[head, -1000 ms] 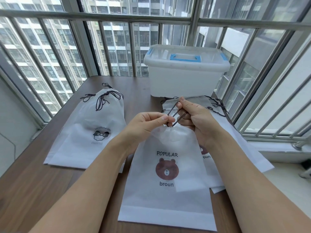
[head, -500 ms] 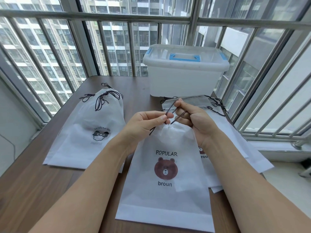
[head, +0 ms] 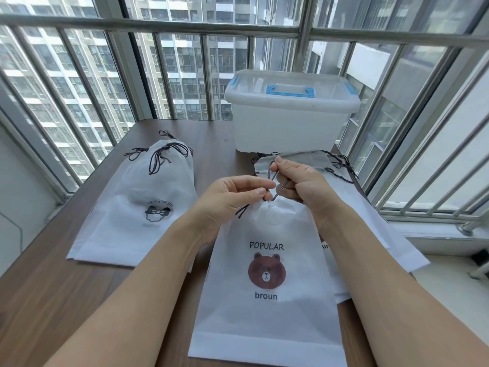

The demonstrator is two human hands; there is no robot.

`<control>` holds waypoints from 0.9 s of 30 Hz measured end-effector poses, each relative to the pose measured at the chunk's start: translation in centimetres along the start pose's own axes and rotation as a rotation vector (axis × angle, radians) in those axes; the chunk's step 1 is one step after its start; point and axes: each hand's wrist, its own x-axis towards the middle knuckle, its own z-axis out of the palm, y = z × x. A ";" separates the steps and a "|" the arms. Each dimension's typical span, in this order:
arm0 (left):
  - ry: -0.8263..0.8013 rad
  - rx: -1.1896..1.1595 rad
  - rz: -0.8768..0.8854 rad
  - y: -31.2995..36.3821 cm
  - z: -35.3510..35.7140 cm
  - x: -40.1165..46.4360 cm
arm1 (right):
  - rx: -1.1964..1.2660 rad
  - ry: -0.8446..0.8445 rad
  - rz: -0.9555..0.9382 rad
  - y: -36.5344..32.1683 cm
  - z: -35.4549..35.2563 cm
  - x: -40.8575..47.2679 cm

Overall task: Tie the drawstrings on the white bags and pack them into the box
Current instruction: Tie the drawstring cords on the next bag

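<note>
The counter (head: 79,300) carries the lidded box (head: 291,120) at its far edge, a stack of tied bags (head: 132,207) on the left and untied bags (head: 370,221) on the right. Between them lies the bear bag (head: 267,300), its mouth gathered. Both forearms reach forward and meet over that mouth. The left hand (head: 227,200) pinches the dark cord (head: 277,190) between thumb and curled fingers; the right hand (head: 304,184) grips the cord's other strands, thumb up.

2 bare forearms; no sleeves visible
</note>
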 end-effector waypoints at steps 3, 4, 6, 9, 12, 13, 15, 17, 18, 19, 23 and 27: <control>-0.015 -0.013 -0.002 0.0 -0.1 0.0 | -0.001 -0.009 -0.006 0.1 0.1 -0.1; -0.009 -0.018 -0.002 0.0 -0.1 0.0 | -0.005 0.000 -0.009 0.1 0.0 -0.2; 0.017 -0.021 -0.006 -0.2 -0.2 0.1 | -0.044 0.058 -0.028 0.1 -0.1 -0.1; 0.053 -0.056 -0.025 -0.2 -0.2 0.3 | -0.268 0.207 -0.087 -0.3 -0.5 0.1; 0.061 -0.010 -0.021 -0.3 -0.2 0.3 | -0.108 0.073 -0.114 -0.9 -0.9 -0.1; 0.059 0.030 -0.010 -0.3 -0.1 0.3 | -0.060 -0.009 -0.134 -1.1 -0.9 -0.4; 0.024 0.095 0.000 -0.2 0.0 0.0 | -0.110 -0.147 -0.168 -1.3 -0.5 -1.0; 0.008 0.144 -0.015 -0.2 0.1 -0.1 | -0.184 -0.247 -0.208 -1.2 0.0 -1.6; 0.022 0.167 -0.017 -0.2 0.0 -0.1 | -0.213 -0.273 -0.235 -1.2 0.3 -1.8; 0.045 0.192 -0.010 -0.3 0.0 -0.1 | -0.255 -0.282 -0.265 -1.1 0.4 -1.9; 0.134 0.362 0.028 -0.6 1.1 -0.2 | -0.474 -0.237 -0.337 -0.1 1.1 -1.6; 0.211 0.262 -0.065 -0.1 1.6 0.2 | -0.495 -0.046 -0.399 0.5 0.8 -0.8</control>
